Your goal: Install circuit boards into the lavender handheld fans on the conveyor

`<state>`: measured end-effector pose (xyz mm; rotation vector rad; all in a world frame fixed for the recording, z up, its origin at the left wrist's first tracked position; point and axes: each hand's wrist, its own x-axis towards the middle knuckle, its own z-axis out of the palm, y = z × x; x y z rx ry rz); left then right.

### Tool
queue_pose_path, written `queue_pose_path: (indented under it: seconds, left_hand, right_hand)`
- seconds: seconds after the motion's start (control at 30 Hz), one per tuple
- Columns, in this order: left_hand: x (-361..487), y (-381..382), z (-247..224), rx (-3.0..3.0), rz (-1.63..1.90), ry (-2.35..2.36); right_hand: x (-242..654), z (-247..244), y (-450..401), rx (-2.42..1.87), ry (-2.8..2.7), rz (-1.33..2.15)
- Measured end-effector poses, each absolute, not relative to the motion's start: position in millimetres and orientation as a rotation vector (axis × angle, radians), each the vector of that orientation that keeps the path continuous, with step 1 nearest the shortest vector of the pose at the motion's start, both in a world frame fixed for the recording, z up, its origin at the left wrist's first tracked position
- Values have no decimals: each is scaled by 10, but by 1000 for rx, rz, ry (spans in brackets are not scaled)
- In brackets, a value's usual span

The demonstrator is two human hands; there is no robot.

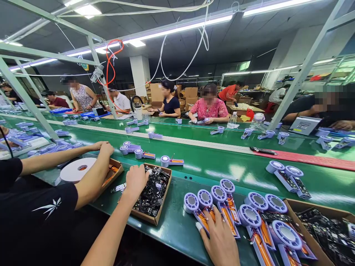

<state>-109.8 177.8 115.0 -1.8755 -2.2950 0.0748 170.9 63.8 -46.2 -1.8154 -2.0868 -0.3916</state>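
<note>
Currently, the left hand point(135, 183) is over the near box point(144, 217), fingers lowered toward the boards point(154, 195). Its grip is turned from view; whether it has hold of a board cannot be told. The right hand point(220, 236) rests palm down on the fans point(204, 198) on the tabletop point(173, 218). Thumb and fingers are spread over the leftmost handles point(227, 218); whether this grip closes on one cannot be confirmed.

The fans lie side by side, heads pointing away and open handles facing up, presumably to keep the orange contents accessible. The near box stands just left of this group, probably to keep boards and fans each within reach of one hand. A white cover point(199, 226) on the right thumb likely protects the skin. At right, beyond further fans, stands a second box point(321, 207) of boards.
</note>
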Motion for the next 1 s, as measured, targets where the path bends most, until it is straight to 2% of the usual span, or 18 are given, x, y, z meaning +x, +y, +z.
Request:
queue_pose_path:
  seconds: [0.27, 0.6, 0.77, 0.9, 1.0]
  left_hand:
    - [-1070, 1884, 1361, -1977, 99, -2255]
    - [-1179, 2091, 1249, -2065, -104, -2319]
    - [-1133, 2044, 1440, -2135, -520, -2331]
    - [-1131, 1957, 1642, -2231, -1036, -2277]
    - [-1051, 1771, 1618, -2289, -1464, -2254]
  right_hand:
    - [1686, -383, 633, -1842, -2084, -285]
    - [1768, -540, 667, -1807, -2099, -197]
    - [1762, -500, 656, -1809, -2102, -201]
    - [1757, -450, 655, -1825, -2089, -185]
    - [1721, -351, 627, -1818, -2089, -138]
